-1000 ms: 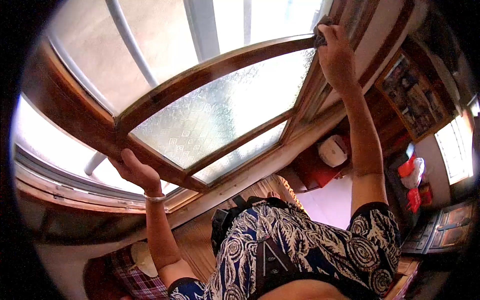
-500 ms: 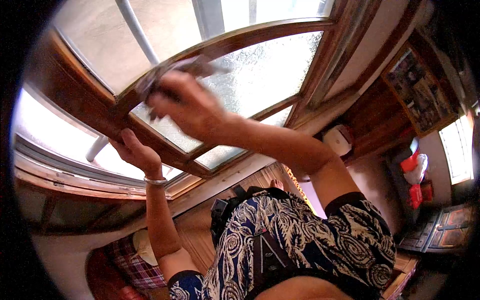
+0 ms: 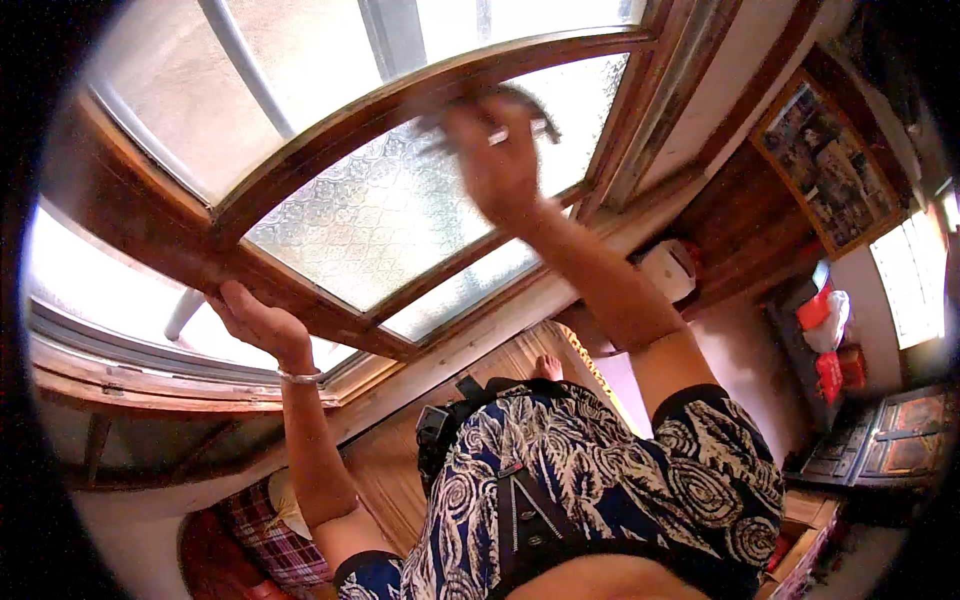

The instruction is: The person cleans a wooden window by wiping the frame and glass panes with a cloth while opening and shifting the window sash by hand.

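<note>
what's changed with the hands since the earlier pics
The right hand, with the dark cloth, went from the right end of the curved rail to near its left end, then partway back right, now over the upper part of the patterned glass. Nothing was visibly let go. The left hand stayed at the window frame.

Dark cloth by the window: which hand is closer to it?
Right: the right hand grips the cloth in front of the textured glass, while the left hand is farther off, by the window's wooden frame.
</note>
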`<state>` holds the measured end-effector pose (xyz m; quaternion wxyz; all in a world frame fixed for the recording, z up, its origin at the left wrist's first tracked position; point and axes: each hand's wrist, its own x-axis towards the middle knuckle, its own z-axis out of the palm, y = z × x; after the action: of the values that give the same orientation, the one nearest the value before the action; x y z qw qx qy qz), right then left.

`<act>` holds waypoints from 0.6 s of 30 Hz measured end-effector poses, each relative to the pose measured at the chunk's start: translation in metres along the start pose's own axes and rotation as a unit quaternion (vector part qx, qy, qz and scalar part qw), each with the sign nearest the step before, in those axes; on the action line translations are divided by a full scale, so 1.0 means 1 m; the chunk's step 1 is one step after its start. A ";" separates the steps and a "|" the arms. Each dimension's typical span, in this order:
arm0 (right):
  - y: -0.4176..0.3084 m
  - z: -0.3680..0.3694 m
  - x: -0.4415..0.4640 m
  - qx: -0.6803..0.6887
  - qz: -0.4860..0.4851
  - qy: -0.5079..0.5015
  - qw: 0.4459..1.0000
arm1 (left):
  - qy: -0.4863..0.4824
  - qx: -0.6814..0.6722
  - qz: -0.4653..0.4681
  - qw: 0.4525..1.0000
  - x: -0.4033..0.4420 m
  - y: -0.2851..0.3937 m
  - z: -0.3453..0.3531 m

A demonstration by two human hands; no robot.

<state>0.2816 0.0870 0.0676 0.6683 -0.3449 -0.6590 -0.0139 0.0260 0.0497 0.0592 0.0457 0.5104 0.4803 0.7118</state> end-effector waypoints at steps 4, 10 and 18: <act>0.045 -0.090 0.013 -0.372 -0.126 0.084 0.916 | 0.052 -0.009 -0.007 0.999 -0.002 -0.003 0.001; 0.046 -0.108 0.023 -0.433 -0.041 0.118 0.893 | 0.032 0.083 0.066 0.994 -0.002 -0.008 0.000; -0.013 -0.009 0.008 -0.350 -0.187 0.114 0.911 | 0.024 -0.064 0.029 0.997 -0.003 0.005 0.008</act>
<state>0.2843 0.0767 0.0815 0.5603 -0.4232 -0.5836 -0.4079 0.0353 0.0503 0.0608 0.0464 0.5031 0.4199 0.7540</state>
